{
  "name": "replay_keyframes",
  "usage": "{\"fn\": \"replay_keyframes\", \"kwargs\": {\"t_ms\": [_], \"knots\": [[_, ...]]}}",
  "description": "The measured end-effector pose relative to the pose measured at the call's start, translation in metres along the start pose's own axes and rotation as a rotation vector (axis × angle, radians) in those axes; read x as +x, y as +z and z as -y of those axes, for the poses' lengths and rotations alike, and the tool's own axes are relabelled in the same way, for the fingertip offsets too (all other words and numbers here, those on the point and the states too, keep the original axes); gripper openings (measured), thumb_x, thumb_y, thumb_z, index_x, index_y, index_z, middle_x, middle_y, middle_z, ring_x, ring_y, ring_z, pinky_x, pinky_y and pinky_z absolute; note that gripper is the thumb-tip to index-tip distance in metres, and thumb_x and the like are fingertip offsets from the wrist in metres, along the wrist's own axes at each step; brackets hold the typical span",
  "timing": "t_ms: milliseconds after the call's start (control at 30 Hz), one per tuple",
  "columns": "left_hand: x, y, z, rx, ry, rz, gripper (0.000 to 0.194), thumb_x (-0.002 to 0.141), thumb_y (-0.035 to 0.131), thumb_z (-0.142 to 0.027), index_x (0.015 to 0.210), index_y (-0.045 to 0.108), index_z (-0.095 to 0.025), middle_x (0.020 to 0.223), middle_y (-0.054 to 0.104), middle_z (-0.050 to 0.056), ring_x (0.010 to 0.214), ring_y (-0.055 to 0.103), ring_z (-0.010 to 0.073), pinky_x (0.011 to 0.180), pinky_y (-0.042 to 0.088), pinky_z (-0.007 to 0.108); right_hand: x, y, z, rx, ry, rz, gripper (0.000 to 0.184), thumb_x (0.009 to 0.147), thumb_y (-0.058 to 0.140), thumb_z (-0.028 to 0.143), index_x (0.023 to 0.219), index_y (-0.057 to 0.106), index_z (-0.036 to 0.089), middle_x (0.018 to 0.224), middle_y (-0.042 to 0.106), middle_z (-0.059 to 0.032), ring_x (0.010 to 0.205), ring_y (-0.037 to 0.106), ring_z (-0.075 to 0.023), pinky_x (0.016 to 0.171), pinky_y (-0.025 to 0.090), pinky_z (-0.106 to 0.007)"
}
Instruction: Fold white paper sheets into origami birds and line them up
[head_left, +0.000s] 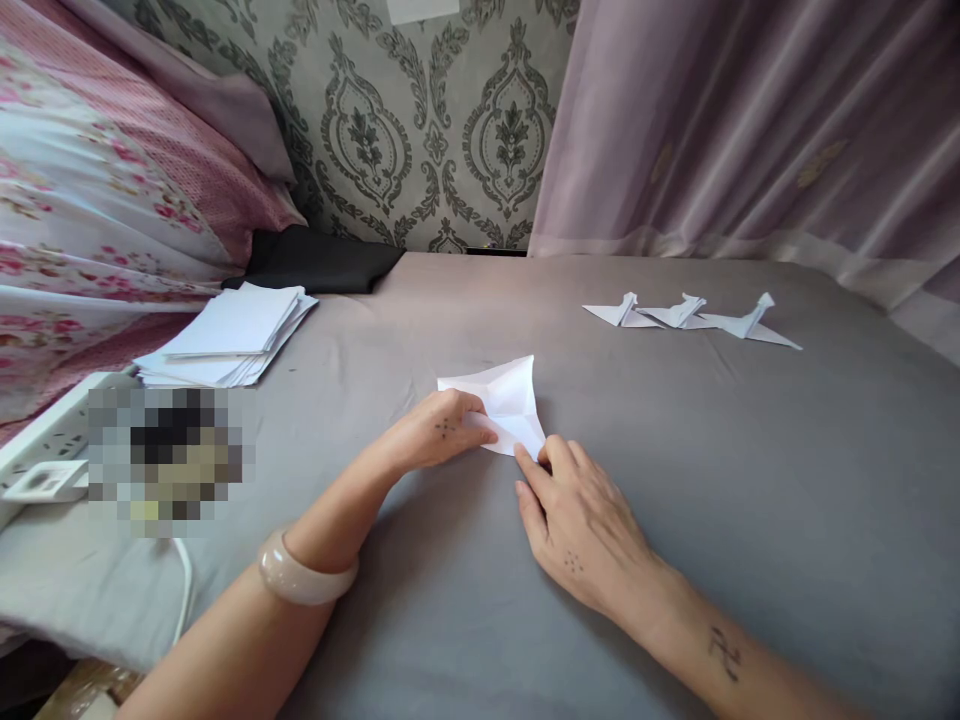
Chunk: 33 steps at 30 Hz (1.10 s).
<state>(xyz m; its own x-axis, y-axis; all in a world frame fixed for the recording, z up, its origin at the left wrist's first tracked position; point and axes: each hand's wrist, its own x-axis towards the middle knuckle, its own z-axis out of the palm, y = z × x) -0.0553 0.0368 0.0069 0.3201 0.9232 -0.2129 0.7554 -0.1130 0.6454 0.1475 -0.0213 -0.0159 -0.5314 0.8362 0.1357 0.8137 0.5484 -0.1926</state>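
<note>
A creased white sheet of paper [510, 390] lies in the middle of the grey cloth surface, its far corners lifted and a fold running across it. My left hand [442, 430] grips its left side, with thumb and forefinger on the paper; the other fingers are hidden. At the near right corner, the fingertips of my right hand [581, 510] close on the paper's edge, the remaining fingers curled. Three folded paper figures stand in a row at the back right: one on the left [622, 312], one in the middle [681, 312] and one on the right [750, 322].
A stack of white paper [232, 335] lies at the back left, in front of a folded black cloth [319, 260]. A white power strip [56, 425] with a plug and cable [184, 590] runs along the left edge, beside a blurred-out patch. Curtains [705, 130] hang behind.
</note>
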Motion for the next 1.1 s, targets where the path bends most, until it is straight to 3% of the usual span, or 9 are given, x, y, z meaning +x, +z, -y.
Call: {"fn": "replay_keyframes", "kwargs": {"t_ms": [167, 300, 567, 800, 933, 1000, 1100], "knots": [[0.003, -0.002, 0.003, 0.027, 0.020, -0.028, 0.037, 0.089, 0.044, -0.045, 0.069, 0.055, -0.016, 0.057, 0.036, -0.005, 0.053, 0.033, 0.0091, 0.048, 0.024, 0.023, 0.003, -0.001, 0.002, -0.077, -0.024, -0.025, 0.039, 0.095, 0.039, 0.028, 0.127, 0.056, 0.014, 0.091, 0.053, -0.0085, 0.082, 0.049, -0.0215, 0.070, 0.044, -0.037], [0.001, -0.007, 0.003, -0.022, 0.034, -0.002, 0.027, 0.086, 0.049, -0.041, 0.090, 0.062, -0.017, 0.064, 0.050, -0.003, 0.057, 0.043, 0.0105, 0.052, 0.032, 0.022, 0.001, 0.002, 0.004, -0.107, -0.033, -0.063, 0.039, 0.095, 0.039, 0.028, 0.127, 0.056, 0.013, 0.090, 0.054, -0.0084, 0.082, 0.049, -0.0216, 0.072, 0.044, -0.037], [-0.011, -0.014, -0.006, 0.031, 0.139, 0.015, 0.020, 0.080, 0.052, -0.029, 0.085, 0.065, -0.015, 0.071, 0.060, 0.000, 0.064, 0.052, 0.0130, 0.056, 0.038, 0.022, -0.007, 0.000, 0.008, -0.091, 0.028, -0.045, 0.034, 0.094, 0.039, 0.022, 0.117, 0.060, 0.007, 0.092, 0.055, -0.0105, 0.086, 0.051, -0.0217, 0.073, 0.045, -0.036], [-0.003, -0.004, 0.003, 0.178, 0.150, -0.076, 0.023, 0.079, 0.052, -0.025, 0.093, 0.068, -0.015, 0.083, 0.069, 0.007, 0.075, 0.061, 0.0191, 0.066, 0.046, 0.027, -0.005, 0.001, 0.014, -0.156, 0.025, -0.061, 0.040, 0.095, 0.037, 0.026, 0.130, 0.054, 0.018, 0.091, 0.055, -0.0083, 0.083, 0.052, -0.0211, 0.070, 0.044, -0.034], [-0.003, -0.006, 0.009, 0.173, 0.215, -0.069, 0.025, 0.083, 0.050, -0.026, 0.094, 0.070, -0.014, 0.089, 0.069, 0.008, 0.079, 0.061, 0.0189, 0.071, 0.048, 0.028, -0.003, -0.001, 0.012, -0.101, 0.042, -0.078, 0.034, 0.094, 0.040, 0.026, 0.121, 0.061, 0.021, 0.090, 0.056, -0.0072, 0.084, 0.053, -0.0203, 0.067, 0.042, -0.031], [-0.006, -0.011, 0.006, 0.168, 0.282, -0.071, 0.024, 0.085, 0.051, -0.027, 0.093, 0.071, -0.016, 0.090, 0.067, 0.007, 0.080, 0.060, 0.0178, 0.074, 0.046, 0.028, 0.001, -0.006, 0.007, -0.035, 0.063, -0.135, 0.028, 0.093, 0.043, 0.024, 0.112, 0.064, 0.021, 0.090, 0.058, -0.0060, 0.083, 0.055, -0.0189, 0.067, 0.041, -0.030], [-0.008, -0.014, -0.001, 0.148, 0.420, -0.166, 0.022, 0.088, 0.054, -0.030, 0.093, 0.073, -0.022, 0.092, 0.064, 0.005, 0.089, 0.057, 0.0184, 0.084, 0.042, 0.031, 0.011, -0.013, 0.000, -0.041, 0.100, -0.358, 0.029, 0.088, 0.055, 0.027, 0.115, 0.059, 0.018, 0.102, 0.062, -0.0085, 0.092, 0.055, -0.0221, 0.077, 0.040, -0.033]]}}
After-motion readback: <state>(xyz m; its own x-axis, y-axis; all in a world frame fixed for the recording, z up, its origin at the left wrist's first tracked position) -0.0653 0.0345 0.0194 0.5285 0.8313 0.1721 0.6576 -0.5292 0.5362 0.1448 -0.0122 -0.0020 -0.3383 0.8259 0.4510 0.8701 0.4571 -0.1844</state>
